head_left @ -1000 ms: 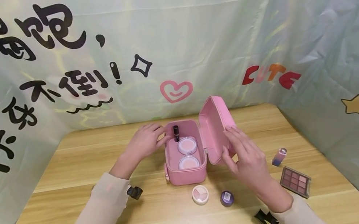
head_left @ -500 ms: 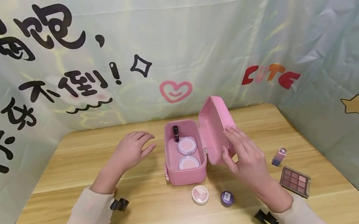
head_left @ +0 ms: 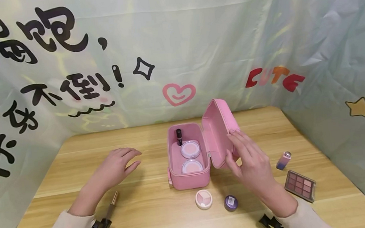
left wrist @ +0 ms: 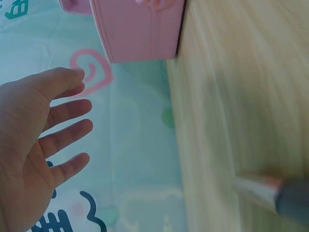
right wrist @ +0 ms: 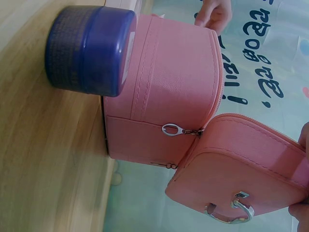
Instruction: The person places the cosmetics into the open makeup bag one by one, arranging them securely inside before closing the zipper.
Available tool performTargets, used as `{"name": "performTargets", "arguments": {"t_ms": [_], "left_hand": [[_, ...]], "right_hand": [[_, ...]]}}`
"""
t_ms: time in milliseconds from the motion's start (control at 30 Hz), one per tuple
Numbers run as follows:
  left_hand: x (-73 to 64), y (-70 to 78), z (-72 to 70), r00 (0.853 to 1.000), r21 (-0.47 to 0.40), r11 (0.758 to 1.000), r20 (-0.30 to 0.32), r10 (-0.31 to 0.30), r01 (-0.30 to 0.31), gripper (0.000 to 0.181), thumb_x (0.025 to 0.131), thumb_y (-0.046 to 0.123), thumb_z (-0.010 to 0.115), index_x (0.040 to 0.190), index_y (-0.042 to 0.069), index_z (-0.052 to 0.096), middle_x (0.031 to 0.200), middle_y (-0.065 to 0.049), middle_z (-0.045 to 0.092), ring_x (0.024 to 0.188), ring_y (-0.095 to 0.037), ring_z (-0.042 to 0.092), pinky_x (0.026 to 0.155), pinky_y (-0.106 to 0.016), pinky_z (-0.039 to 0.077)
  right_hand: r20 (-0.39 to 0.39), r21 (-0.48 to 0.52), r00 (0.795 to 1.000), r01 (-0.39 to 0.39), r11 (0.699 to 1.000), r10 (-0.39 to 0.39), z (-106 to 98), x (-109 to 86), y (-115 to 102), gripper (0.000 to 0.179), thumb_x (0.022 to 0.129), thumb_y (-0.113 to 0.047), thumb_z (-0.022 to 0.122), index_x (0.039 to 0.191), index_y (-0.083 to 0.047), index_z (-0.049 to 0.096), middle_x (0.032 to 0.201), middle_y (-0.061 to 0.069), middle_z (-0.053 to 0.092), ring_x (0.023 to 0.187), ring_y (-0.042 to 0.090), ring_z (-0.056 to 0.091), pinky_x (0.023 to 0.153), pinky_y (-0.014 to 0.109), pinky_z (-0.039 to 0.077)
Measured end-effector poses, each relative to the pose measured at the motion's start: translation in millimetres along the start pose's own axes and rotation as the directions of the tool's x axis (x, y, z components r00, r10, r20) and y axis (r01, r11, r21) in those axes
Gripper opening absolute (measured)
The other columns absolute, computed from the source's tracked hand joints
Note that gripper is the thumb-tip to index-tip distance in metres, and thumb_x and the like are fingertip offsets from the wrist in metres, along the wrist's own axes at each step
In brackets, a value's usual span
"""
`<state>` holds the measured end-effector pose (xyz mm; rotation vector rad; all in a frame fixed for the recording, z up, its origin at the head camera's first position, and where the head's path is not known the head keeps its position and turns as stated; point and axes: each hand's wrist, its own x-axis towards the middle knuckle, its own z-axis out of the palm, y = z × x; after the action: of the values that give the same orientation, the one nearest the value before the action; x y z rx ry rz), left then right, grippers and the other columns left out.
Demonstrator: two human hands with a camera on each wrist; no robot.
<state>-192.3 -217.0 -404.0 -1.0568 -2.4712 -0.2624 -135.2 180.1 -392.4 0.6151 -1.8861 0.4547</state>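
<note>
A pink makeup case [head_left: 191, 181] stands on the wooden table, its lid [head_left: 230, 116] swung up to the right. My right hand [head_left: 252, 162] holds the lid's edge between thumb and fingers. Inside the case are a black lipstick tube [head_left: 179, 137] and two round pale compacts [head_left: 190, 149]. My left hand [head_left: 116, 168] hovers left of the case with fingers relaxed, holding nothing; the left wrist view shows its bare palm [left wrist: 21, 145]. Below that wrist lies a slim dark-handled stick [head_left: 110, 210] with a metallic tip, partly hidden by the wrist camera.
In front of the case sit a three-part round powder pan [head_left: 203, 199] and a purple jar [head_left: 230, 202]. Further right are a pink-blue tube [head_left: 284, 160] and an eyeshadow palette [head_left: 300, 186]. A printed cloth [head_left: 215, 40] hangs behind the table.
My left hand has drawn back from the case's left rim, moving left and toward me, baring the slim stick. My right hand stays on the lid.
</note>
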Motion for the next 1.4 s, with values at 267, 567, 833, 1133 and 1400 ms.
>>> {"name": "performTargets", "arguments": {"t_ms": [267,567,833,1133,1400], "left_hand": [[-26.3,-4.2,-1.4,0.997,-0.007,0.997,-0.026,0.075,-0.075,0.048,0.103,0.044,0.043,0.106,0.005,0.07,0.101,-0.008,0.069,0.092,-0.029,0.067,0.078,-0.048,0.056],[-53.9,-1.0,-7.1,0.998,0.009,0.999,0.047,0.045,-0.045,0.037,0.072,0.008,0.085,0.106,0.007,0.07,0.101,-0.006,0.069,0.089,-0.024,0.068,0.074,-0.04,0.058],[-77.7,1.2,-5.4,0.997,-0.03,0.998,0.057,0.052,-0.05,0.04,0.069,0.005,0.087,0.105,0.008,0.071,0.102,-0.004,0.069,0.086,-0.021,0.068,0.071,-0.037,0.059],[-103.7,6.9,-6.0,0.995,-0.028,0.999,0.099,0.033,-0.031,0.041,0.067,0.005,0.087,0.105,0.011,0.071,0.101,-0.001,0.068,0.083,-0.018,0.068,0.067,-0.031,0.059],[-121.7,7.1,-6.1,0.995,-0.044,0.999,0.094,0.019,-0.015,0.038,0.065,0.007,0.086,0.099,0.018,0.073,0.101,0.002,0.068,0.085,-0.018,0.067,0.07,-0.035,0.059]], "right_hand": [[0.011,-0.001,1.0,-0.007,1.0,0.007,-1,-0.4,0,0.039,0.093,-0.024,0.053,0.118,0.002,0.066,0.123,0.016,0.066,0.111,0.035,0.063,0.084,0.053,0.055],[0.002,0.0,1.0,-0.003,1.0,0.003,-1,0.2,0,0.039,0.093,-0.024,0.053,0.118,0.002,0.066,0.123,0.016,0.066,0.111,0.035,0.063,0.084,0.052,0.055],[0.008,-0.002,1.0,-0.01,1.0,0.01,-1,-0.1,-1,0.039,0.092,-0.024,0.053,0.118,0.002,0.066,0.123,0.016,0.066,0.111,0.035,0.063,0.084,0.052,0.055],[0.008,-0.005,1.0,-0.011,1.0,0.011,-1,0.1,-1,0.039,0.092,-0.024,0.053,0.118,0.002,0.066,0.122,0.016,0.066,0.111,0.035,0.063,0.084,0.053,0.055],[0.004,0.0,1.0,-0.007,1.0,0.007,-1,-0.1,-2,0.039,0.092,-0.024,0.053,0.117,0.002,0.066,0.123,0.016,0.066,0.11,0.035,0.063,0.081,0.053,0.055]]}}
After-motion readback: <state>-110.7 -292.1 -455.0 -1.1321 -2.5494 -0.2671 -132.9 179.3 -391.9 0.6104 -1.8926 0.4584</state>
